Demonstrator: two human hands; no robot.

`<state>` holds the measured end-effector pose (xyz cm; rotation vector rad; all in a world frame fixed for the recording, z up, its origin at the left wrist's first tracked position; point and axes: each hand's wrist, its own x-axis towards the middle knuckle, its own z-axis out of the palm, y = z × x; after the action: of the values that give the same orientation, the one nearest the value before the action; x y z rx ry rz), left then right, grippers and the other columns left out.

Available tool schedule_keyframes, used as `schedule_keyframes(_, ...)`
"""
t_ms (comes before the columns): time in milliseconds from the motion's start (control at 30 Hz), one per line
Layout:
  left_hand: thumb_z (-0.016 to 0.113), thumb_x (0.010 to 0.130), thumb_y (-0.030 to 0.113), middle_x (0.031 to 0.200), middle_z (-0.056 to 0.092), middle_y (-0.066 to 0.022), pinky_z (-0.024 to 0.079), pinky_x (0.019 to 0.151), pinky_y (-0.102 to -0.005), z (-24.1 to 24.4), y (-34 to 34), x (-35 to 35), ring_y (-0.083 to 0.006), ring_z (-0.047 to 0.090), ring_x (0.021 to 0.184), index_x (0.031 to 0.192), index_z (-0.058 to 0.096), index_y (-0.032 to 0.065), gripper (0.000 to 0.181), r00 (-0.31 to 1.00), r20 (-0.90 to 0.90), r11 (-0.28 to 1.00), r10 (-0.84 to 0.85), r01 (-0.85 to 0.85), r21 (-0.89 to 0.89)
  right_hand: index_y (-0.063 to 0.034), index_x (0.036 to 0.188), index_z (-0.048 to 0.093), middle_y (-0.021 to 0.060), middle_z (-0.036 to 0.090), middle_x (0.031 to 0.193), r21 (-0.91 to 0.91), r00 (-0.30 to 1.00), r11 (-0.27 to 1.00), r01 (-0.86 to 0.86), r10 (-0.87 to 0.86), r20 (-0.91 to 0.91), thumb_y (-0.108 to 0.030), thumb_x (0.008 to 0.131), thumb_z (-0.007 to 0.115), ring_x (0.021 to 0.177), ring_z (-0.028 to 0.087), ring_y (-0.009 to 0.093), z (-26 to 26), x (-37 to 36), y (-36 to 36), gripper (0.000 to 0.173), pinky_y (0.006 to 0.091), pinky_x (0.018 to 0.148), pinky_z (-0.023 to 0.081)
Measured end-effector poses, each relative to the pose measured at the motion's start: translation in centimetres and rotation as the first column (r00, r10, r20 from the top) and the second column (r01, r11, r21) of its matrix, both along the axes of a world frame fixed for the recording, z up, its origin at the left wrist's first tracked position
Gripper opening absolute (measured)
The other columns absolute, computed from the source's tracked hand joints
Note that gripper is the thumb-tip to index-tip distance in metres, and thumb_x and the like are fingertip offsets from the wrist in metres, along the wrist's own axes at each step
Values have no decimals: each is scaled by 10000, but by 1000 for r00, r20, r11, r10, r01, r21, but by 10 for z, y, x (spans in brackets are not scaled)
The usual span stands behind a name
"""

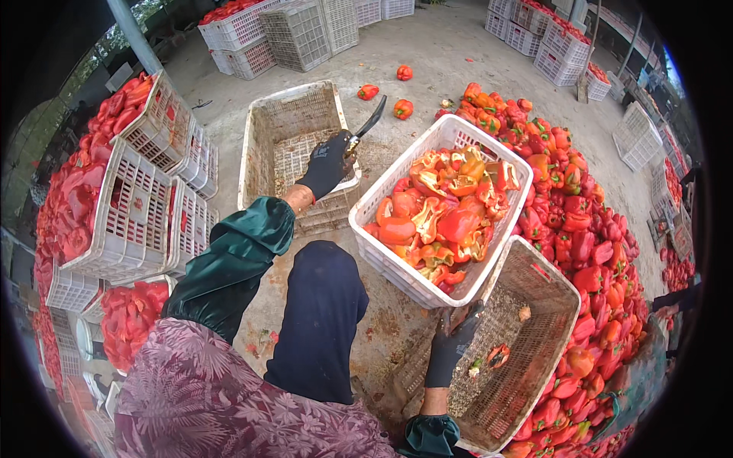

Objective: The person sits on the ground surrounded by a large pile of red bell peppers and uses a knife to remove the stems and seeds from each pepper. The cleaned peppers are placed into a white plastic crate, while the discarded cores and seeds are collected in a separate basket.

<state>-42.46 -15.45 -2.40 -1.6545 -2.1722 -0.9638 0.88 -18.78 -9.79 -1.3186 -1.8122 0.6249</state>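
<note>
My left hand [326, 163], in a black glove, is closed around the handle of a knife with a dark curved blade [371, 119]. It is over the right side of a dirty white plastic crate [245, 154], whose visible floor holds only bits and seeds. My right hand [449, 349], also gloved in black, is at the near corner of a white crate [366, 229] heaped with cut bell peppers [441, 212]. Its fingers lie partly in shadow, so their grip is unclear. Below and right, a soiled crate [550, 338] contains seeds and a few pepper scraps [498, 356].
A large heap of whole red bell peppers [578, 229] rises on the right. Three loose peppers [403, 109] lie ahead on the concrete floor [424, 74]. Stacked crates [134, 212] of red peppers stand at left, more crates [300, 34] at the back. Someone's hand [666, 311] shows far right.
</note>
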Motion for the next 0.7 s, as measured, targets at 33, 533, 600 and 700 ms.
schedule_keyframes(33, 663, 837, 201, 959, 594, -196, 459, 765, -478, -15, -12, -15, -402, 589, 876, 1134, 516, 27, 374, 997, 29, 997, 73, -74, 29, 12, 1469, 285, 201, 362, 1482, -118, 970, 993, -26, -4, -245, -36, 918, 584, 1362, 372, 286, 12, -10, -9, 628, 383, 1099, 319)
schedule_keyframes(533, 690, 751, 81, 990, 610, -166, 491, 685, -443, -131, -89, -139, -381, 603, 825, 1132, 547, 70, 407, 986, -115, 979, 123, -139, -149, 32, 1291, 518, 106, 560, 1260, -389, 823, 909, -150, -103, -559, -87, 943, 471, 1125, 557, 210, -49, -23, 31, 371, 307, 954, 437)
schedule_keyframes(600, 675, 795, 67, 1009, 633, -142, 514, 755, -392, -126, -85, -209, -320, 633, 898, 1181, 544, 58, 408, 984, -43, 980, 173, -176, -97, 32, 1285, 528, 111, 571, 1248, -353, 900, 922, -161, -9, -436, -63, 938, 478, 1136, 555, 215, -45, -25, 33, 364, 311, 959, 434)
schedule_keyframes(700, 646, 874, 66, 1019, 649, -75, 494, 856, -302, -103, -21, -210, -167, 614, 984, 1164, 565, 42, 302, 889, 449, 973, -94, -13, 230, 22, 1203, 573, 115, 604, 1180, -267, 936, 962, -54, -45, -349, 9, 885, 560, 1080, 581, 217, -65, -15, 31, 318, 320, 920, 457)
